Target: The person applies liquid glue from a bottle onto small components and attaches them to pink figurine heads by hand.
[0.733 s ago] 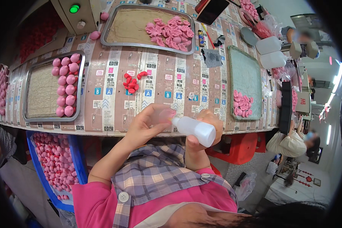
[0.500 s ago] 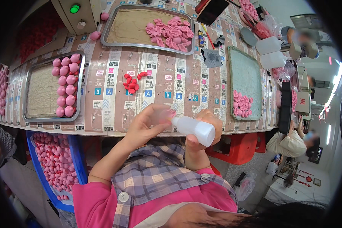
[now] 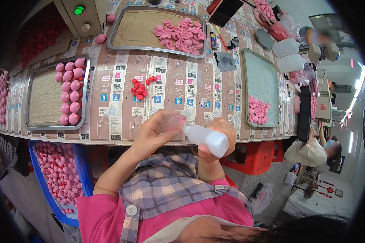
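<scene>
My left hand (image 3: 149, 131) has its fingers curled round a small hollow pink piece (image 3: 178, 120), partly hidden by the fingers and slightly blurred. In my right hand (image 3: 226, 130) is a white squeeze bottle (image 3: 209, 140), tilted so its narrow nozzle points left and meets the pink piece. Both hands are held at the table's near edge. Beyond them lies a small heap of glossy red pieces (image 3: 139, 90). A metal tray (image 3: 44, 95) on the left bears rows of round pink balls (image 3: 74, 96).
Folded pink pieces lie on a metal tray (image 3: 136, 30) at the back. A greenish tray (image 3: 261, 75) on the right bears more. A blue crate (image 3: 84, 172) full of pink and red balls stands below left. A grey machine (image 3: 83, 20) with a green light is at the far left.
Both hands keep almost the same place and hold. The bottle's base has shifted slightly to the left and toward me, with its nozzle still at the pink piece.
</scene>
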Available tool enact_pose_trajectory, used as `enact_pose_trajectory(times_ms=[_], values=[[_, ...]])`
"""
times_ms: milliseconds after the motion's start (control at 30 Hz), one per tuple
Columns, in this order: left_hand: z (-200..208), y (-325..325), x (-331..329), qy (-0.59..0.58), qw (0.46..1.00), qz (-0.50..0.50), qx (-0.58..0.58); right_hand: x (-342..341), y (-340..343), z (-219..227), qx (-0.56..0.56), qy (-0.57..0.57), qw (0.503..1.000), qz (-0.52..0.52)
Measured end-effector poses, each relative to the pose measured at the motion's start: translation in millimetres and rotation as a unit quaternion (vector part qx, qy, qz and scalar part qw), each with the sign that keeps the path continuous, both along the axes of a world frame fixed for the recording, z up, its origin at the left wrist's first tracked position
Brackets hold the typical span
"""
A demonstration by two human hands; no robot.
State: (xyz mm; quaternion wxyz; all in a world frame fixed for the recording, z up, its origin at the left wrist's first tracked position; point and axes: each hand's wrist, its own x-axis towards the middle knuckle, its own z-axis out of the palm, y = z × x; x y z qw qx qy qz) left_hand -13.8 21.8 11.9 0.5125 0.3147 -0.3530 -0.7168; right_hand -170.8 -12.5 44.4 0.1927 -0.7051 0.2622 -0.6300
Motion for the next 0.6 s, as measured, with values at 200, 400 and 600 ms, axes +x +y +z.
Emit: enact_pose_trajectory(times_ms=[200,400,600], values=[[1.6,-1.3,-0.6,0.015,1.000,-0.006,0.010,-6.2,0.4,0.9,-0.006,-0.053,0.998,-0.017],[0.6,-1.6,-2.4,0.006,1.000,0.013,0.009,-4.3,-4.9,-3.2,0.000,-0.045,0.996,-0.078],[2.9,-2.4,-0.8,0.008,1.000,0.003,0.015,0.4,-5.1,-5.0,-0.006,-0.058,0.996,-0.066]])
